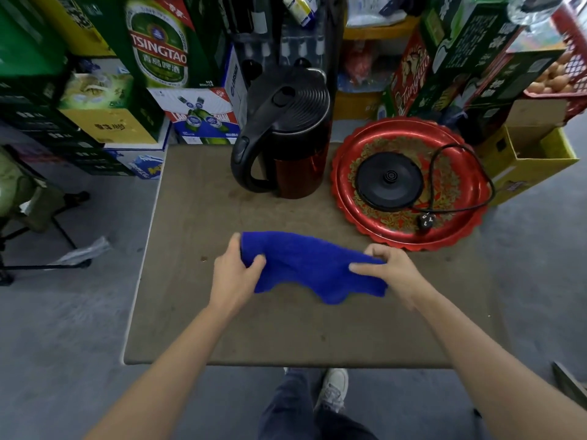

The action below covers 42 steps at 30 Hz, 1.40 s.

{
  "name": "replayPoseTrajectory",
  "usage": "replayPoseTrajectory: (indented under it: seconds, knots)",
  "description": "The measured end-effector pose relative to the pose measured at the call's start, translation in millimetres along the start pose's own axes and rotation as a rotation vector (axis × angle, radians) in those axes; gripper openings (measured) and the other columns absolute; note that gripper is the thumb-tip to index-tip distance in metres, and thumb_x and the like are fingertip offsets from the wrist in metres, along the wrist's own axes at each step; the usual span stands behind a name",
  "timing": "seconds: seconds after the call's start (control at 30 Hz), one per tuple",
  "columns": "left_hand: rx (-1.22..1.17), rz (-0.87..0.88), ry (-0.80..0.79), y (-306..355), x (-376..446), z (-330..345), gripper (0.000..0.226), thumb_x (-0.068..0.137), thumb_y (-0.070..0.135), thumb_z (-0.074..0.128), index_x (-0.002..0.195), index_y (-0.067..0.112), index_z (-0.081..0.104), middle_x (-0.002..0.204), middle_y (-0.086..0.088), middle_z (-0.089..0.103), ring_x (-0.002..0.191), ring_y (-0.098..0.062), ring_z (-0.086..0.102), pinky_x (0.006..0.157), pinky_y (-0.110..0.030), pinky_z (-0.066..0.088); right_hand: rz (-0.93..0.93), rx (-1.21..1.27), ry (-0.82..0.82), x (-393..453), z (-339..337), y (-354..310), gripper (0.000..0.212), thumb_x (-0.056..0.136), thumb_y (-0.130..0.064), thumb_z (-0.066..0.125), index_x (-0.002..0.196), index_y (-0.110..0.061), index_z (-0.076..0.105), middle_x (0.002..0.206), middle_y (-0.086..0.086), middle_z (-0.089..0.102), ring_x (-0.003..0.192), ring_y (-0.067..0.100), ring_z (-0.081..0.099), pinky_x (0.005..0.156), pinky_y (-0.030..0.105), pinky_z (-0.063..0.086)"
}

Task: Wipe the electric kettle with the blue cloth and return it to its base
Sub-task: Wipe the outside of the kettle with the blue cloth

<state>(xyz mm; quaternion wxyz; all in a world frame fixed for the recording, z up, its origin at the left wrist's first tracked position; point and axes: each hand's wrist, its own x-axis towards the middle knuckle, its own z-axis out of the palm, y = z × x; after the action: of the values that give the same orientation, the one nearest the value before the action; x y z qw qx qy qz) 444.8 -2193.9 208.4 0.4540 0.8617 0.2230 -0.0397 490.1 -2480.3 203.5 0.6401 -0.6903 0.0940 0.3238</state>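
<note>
- A brown table [197, 328] filled the middle of the frame, with a grey floor round it.
- Stacked beer cartons [158, 42] and other boxes crowded the whole upper edge, behind the table's far side.
- A round red tray [413, 241] with gold patterning lay at the right of centre on the table, its rim reaching close to the table's right edge.
- The electric kettle [286, 134], dark red in the body with a black lid and black handle, stood upright on the bare table in the upper centre, just left of the tray and off its base. Its handle faced the left of the frame.
- The blue cloth [311, 268] was stretched between both hands in the centre of the frame, below the kettle; whether its drooping lower edge touched the table could not be told.
- The black round base [389, 181] sat in the tray's middle, with nothing on it.
- The left hand [236, 269] gripped the cloth's left end, fingers curled behind it and thumb across the front.
- The right hand [386, 268] pinched the cloth's right end, thumb on the near side and fingers curled over the top.
- The black cord [462, 147] looped from the base along the tray's right side.
- The plug [426, 220] lay on the tray's lower part.
</note>
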Motion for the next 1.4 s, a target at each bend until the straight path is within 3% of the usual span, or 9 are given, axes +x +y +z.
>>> replayPoseTrajectory:
  seconds: [0.13,0.23,0.37,0.47,0.53,0.67,1.07,1.27,1.4]
  knots:
    - [0.038,0.391,0.206,71.8,-32.7,12.3,0.023,0.093,0.018,0.065,0.098,0.027,0.045,0.079,0.018,0.062,0.065,0.000,0.057,0.056,-0.012,0.042,-0.069,0.825,-0.151,-19.0,28.4,-10.1,0.055,0.063,-0.042,0.089,0.111,-0.019,0.076,0.123,0.008,0.071,0.109,0.026,0.070,0.090,0.043,0.059]
    - [0.334,0.635,0.191,89.4,-45.5,46.1,0.023,0.090,0.040,0.059,0.109,0.027,0.061,0.097,0.011,0.072,0.083,-0.005,0.063,0.060,-0.024,0.051,-0.093,1.024,-0.250,-18.1,65.6,-15.4,0.081,0.066,-0.052,0.085,0.132,-0.009,0.063,0.138,0.015,0.061,0.126,0.029,0.059,0.108,0.043,0.047]
    - [0.498,0.699,-0.009,70.9,-44.3,68.7,0.044,0.087,0.046,0.049,0.117,0.022,0.072,0.123,0.006,0.072,0.104,-0.012,0.064,0.084,-0.031,0.057,0.139,1.003,-0.042,-6.1,81.3,-20.0,0.085,0.077,-0.040,0.081,0.142,0.002,0.047,0.144,0.024,0.052,0.130,0.036,0.056,0.109,0.048,0.045]
    - [0.194,0.674,0.239,64.3,-26.1,42.7,0.027,0.092,0.031,0.059,0.112,0.024,0.075,0.117,0.009,0.074,0.106,-0.007,0.065,0.092,-0.030,0.052,0.147,1.031,0.089,-0.9,77.5,-18.7,0.062,0.088,-0.025,0.068,0.144,-0.007,0.049,0.136,0.020,0.061,0.124,0.036,0.061,0.102,0.051,0.051]
    - [-0.061,0.448,0.431,68.6,5.1,15.7,0.042,0.096,0.026,0.064,0.137,0.020,0.058,0.141,0.002,0.059,0.130,-0.009,0.051,0.109,-0.020,0.035,0.142,1.085,0.138,-3.9,73.3,-20.3,0.054,0.090,-0.026,0.066,0.141,-0.015,0.053,0.131,0.014,0.066,0.120,0.034,0.064,0.101,0.051,0.051]
    - [-0.108,0.374,0.315,76.6,74.2,-13.1,0.082,0.095,0.044,0.060,0.160,0.024,0.014,0.169,-0.002,0.008,0.153,-0.007,0.004,0.110,0.000,0.004,0.155,1.102,0.147,-16.3,72.6,-29.1,0.040,0.095,-0.034,0.061,0.132,-0.018,0.060,0.124,0.010,0.071,0.110,0.030,0.070,0.090,0.047,0.057]
    - [-0.210,0.571,0.282,80.9,128.7,-3.1,0.054,0.097,0.033,0.060,0.147,0.019,0.046,0.137,0.015,0.051,0.128,0.005,0.044,0.109,-0.014,0.036,-0.008,1.088,0.268,-12.0,114.8,-53.2,0.050,0.093,-0.043,0.054,0.137,-0.020,0.056,0.130,0.007,0.068,0.115,0.027,0.068,0.089,0.047,0.058]
    - [-0.473,0.499,0.268,146.8,122.6,-55.7,0.044,0.089,0.026,0.073,0.132,0.018,0.066,0.119,0.009,0.070,0.111,0.002,0.064,0.101,-0.015,0.047,-0.528,0.642,0.380,-21.9,136.3,-125.5,0.052,0.087,-0.054,0.057,0.132,-0.028,0.059,0.133,-0.001,0.067,0.124,0.018,0.062,0.098,0.033,0.055]
    - [-0.614,0.485,0.224,177.1,96.6,-107.1,0.037,0.091,0.024,0.071,0.128,0.017,0.068,0.106,0.006,0.074,0.096,-0.003,0.069,0.090,-0.025,0.056,-0.998,-0.794,0.645,1.1,152.5,-181.7,0.064,0.096,-0.063,0.039,0.151,-0.031,0.038,0.165,0.001,0.023,0.154,0.034,0.006,0.122,0.058,0.008]
